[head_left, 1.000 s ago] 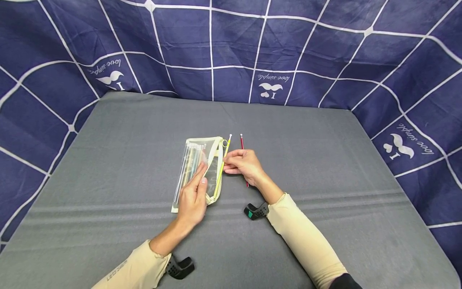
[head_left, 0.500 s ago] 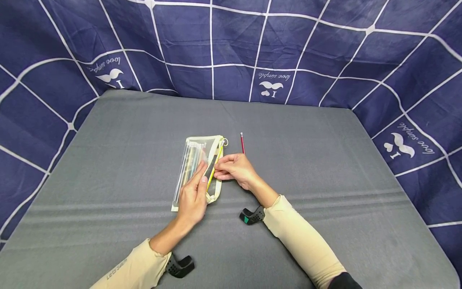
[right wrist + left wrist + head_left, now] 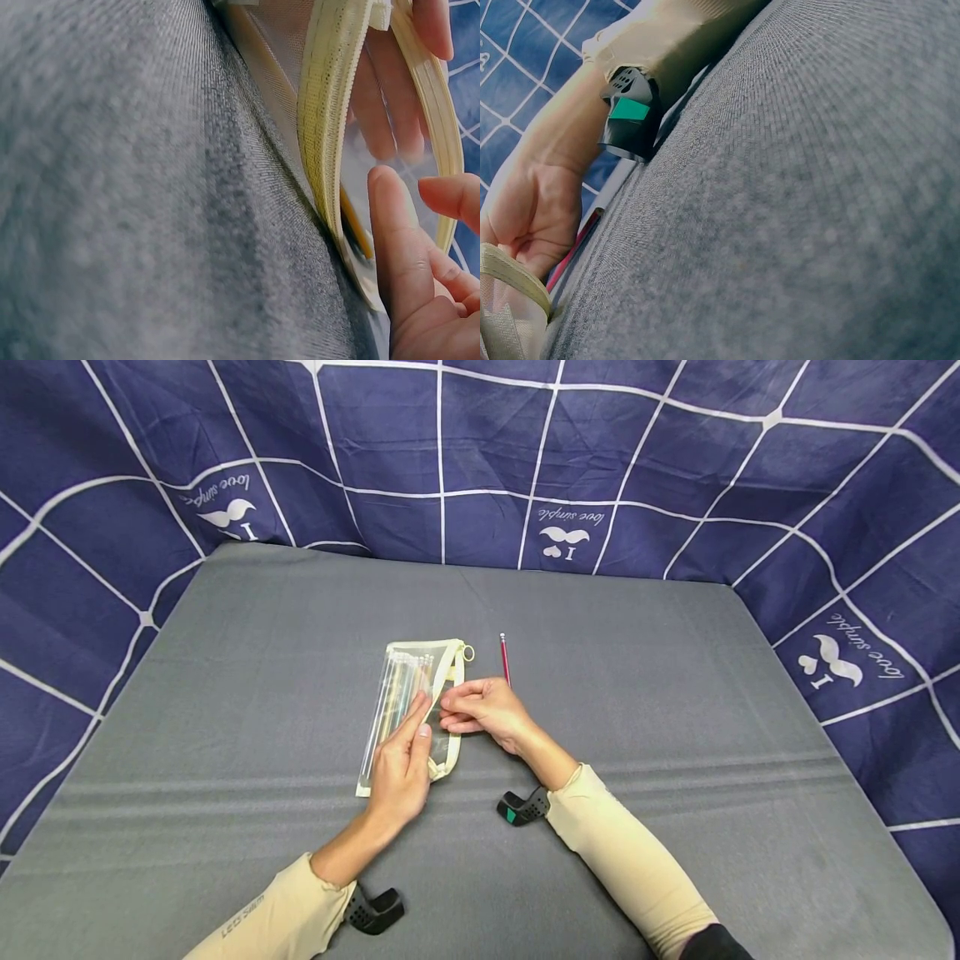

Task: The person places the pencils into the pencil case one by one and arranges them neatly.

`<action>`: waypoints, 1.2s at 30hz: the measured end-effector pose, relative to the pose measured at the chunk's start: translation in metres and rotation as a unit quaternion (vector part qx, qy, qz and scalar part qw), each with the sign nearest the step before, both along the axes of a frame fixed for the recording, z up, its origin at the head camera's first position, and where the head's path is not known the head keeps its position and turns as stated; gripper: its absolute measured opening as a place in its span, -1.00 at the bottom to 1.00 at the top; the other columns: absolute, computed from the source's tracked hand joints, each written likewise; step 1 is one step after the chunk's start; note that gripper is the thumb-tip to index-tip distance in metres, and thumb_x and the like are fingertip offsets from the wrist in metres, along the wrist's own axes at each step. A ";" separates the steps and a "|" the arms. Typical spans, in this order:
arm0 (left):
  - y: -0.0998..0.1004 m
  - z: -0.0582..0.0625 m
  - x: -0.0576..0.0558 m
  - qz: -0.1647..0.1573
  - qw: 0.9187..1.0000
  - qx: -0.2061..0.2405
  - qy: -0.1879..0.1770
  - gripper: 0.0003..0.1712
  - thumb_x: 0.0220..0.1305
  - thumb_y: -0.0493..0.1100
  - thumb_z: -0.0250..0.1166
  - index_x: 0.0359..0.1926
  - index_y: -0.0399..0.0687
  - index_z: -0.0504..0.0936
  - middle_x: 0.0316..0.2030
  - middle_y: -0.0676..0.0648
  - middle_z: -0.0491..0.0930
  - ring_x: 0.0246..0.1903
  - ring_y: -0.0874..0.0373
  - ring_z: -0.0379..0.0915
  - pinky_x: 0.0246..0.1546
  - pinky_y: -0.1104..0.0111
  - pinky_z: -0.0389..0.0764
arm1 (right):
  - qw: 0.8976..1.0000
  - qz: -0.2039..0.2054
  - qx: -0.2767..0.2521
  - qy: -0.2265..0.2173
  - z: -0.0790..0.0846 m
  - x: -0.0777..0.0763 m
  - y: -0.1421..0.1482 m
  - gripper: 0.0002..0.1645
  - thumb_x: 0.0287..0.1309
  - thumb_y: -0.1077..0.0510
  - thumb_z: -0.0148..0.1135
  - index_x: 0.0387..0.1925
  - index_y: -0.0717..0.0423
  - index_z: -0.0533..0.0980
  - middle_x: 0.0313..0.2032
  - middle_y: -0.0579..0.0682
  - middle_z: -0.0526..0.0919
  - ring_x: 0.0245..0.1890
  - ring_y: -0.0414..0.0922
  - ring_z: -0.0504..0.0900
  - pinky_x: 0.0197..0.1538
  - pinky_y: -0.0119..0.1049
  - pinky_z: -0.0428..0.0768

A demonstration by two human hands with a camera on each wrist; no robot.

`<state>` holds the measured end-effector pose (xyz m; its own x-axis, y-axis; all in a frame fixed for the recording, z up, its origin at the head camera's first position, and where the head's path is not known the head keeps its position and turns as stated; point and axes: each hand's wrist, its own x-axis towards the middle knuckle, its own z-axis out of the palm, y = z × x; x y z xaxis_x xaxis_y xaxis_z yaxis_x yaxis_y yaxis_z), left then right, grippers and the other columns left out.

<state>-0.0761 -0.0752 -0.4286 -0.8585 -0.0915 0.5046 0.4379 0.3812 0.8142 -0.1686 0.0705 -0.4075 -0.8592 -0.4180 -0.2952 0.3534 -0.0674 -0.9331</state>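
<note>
A clear pencil pouch (image 3: 454, 750) with pale yellow trim lies mid-table, its zip undone. Several pencils (image 3: 405, 681) show through the film. My left hand (image 3: 402, 768) holds the pouch, fingers along the clear panel and thumb at the zip edge (image 3: 431, 82). At the mouth is my right hand (image 3: 486, 710), its thumb and forefinger apart with nothing visible between them in the right wrist view. A yellow pencil (image 3: 357, 221) shows just past the near zip strip. To the right of the pouch lies a red pencil (image 3: 505, 658), partly hidden by my right hand.
The table has a grey cloth (image 3: 637, 693). A blue curtain (image 3: 480, 443) with white lines surrounds its back and sides. Black wrist mounts (image 3: 375, 912) sit at both cuffs, and a metal-looking ring (image 3: 468, 652) hangs at the pouch's far corner.
My right hand carried the yellow pencil left into the pouch mouth and let it go; it no longer shows between the fingers. The left hand stayed on the pouch.
</note>
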 end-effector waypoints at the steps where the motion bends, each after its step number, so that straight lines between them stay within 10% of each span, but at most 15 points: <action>1: 0.000 0.000 0.000 0.000 1.000 0.000 0.001 -0.60 0.45 -0.35 0.04 0.24 -0.41 0.49 0.27 -0.30 0.44 0.30 -0.12 0.33 0.34 0.22 0.27 | 1.000 -0.001 0.001 0.001 0.000 0.000 0.000 -0.75 0.23 0.48 0.15 -0.07 0.60 0.49 -0.47 0.08 0.70 -0.50 -0.17 0.72 -0.30 -0.33 0.71; 36: 0.001 0.000 0.001 0.003 1.000 0.000 0.003 -0.60 0.45 -0.35 0.05 0.24 -0.40 0.50 0.27 -0.29 0.43 0.30 -0.11 0.33 0.32 0.14 0.28 | 0.997 -0.053 0.024 0.041 0.007 -0.015 0.033 -0.70 0.20 0.44 0.21 -0.07 0.63 0.50 -0.46 0.12 0.70 -0.55 -0.17 0.70 -0.39 -0.35 0.70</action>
<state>-0.0753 -0.0746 -0.4288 -0.8546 -0.0965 0.5102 0.4411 0.3836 0.8113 -0.1832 0.1039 -0.4002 -0.9198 -0.3111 -0.2390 0.2682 -0.0541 -0.9619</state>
